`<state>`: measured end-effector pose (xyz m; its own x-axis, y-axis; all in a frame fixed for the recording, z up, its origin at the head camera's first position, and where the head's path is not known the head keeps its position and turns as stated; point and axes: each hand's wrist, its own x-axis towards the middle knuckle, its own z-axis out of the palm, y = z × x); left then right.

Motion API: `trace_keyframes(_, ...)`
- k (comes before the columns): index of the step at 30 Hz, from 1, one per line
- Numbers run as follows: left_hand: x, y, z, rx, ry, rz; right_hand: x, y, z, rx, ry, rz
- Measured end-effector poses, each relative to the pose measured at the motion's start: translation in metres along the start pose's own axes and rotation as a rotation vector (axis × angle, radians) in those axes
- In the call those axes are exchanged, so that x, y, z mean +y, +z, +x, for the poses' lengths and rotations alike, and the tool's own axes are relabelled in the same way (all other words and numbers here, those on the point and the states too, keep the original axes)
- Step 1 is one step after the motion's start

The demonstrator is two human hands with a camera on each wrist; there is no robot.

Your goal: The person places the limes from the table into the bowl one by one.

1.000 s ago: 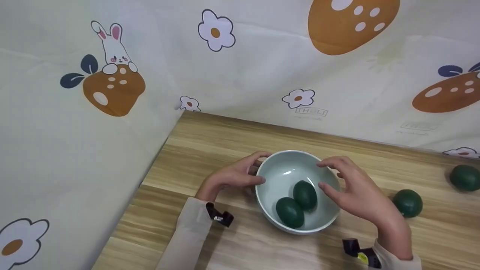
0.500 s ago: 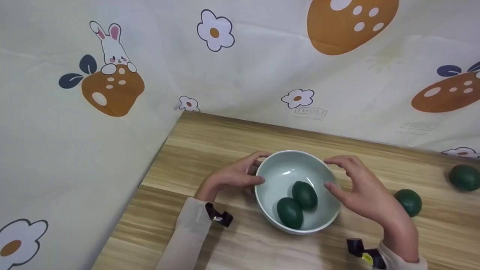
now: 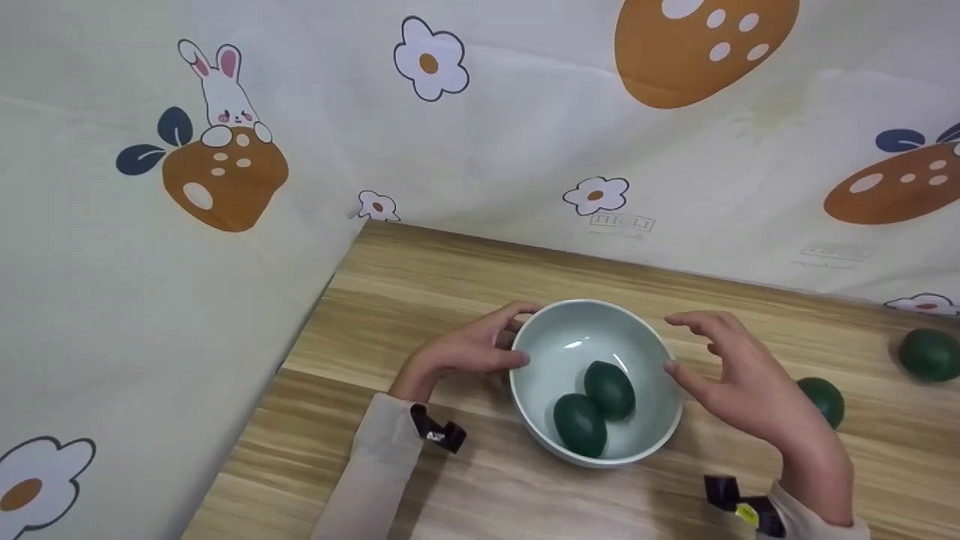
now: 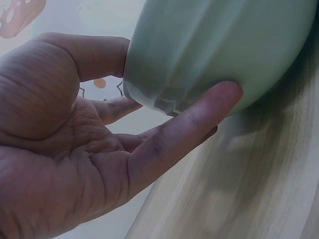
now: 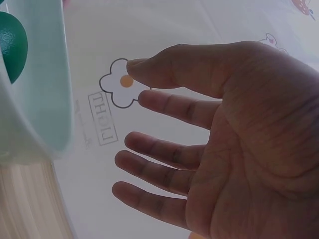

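A pale green bowl [image 3: 553,356] stands on the wooden table with two dark green, smooth, avocado-like fruits [image 3: 610,391] lying side by side in it. My left hand [image 3: 472,349] holds the bowl at its left side, thumb over the rim. In the left wrist view its fingers [image 4: 184,127] spread along the bowl's ribbed outer wall and low under it. My right hand [image 3: 750,382] hovers just right of the bowl with nothing in it. The right wrist view shows that palm [image 5: 239,164] with the fingers apart and loosely extended, a gap between them and the bowl.
Another dark green fruit [image 3: 825,400] sits behind the right wrist, partly hidden by it. One more green fruit [image 3: 930,355] lies at the far right. A printed cloth [image 3: 495,142] hangs behind the table [image 3: 420,277] and along its left side.
My right hand has drawn back to the right, from over the bowl's rim to beside it. The left hand and the bowl stay in place.
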<state>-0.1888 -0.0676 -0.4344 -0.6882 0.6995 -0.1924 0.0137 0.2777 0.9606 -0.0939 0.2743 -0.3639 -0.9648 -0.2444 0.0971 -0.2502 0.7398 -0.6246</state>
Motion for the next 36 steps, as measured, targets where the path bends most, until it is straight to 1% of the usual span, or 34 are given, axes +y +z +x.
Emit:
trace_keyframes(9, 0.0, -0.001, 0.0, 0.004, -0.016, 0.005, 0.009, -0.004, -0.003, 0.033, -0.015, 0.009)
trace_keyframes(16, 0.001, -0.001, -0.001, 0.005, -0.012, 0.004, 0.017, -0.004, -0.003, 0.069, -0.032, 0.002)
trace_keyframes(22, 0.001, -0.001, -0.001, 0.009, -0.013, 0.02, 0.021, -0.004, -0.003, 0.052, -0.013, 0.009)
trace_keyframes(29, 0.001, 0.001, -0.001, 0.005, 0.009, -0.022, 0.025, -0.005, -0.004, 0.012, 0.025, 0.042)
trace_keyframes(36, 0.001, 0.001, -0.001, 0.012, -0.008, -0.014, 0.033, -0.007, -0.004, 0.007, 0.055, 0.044)
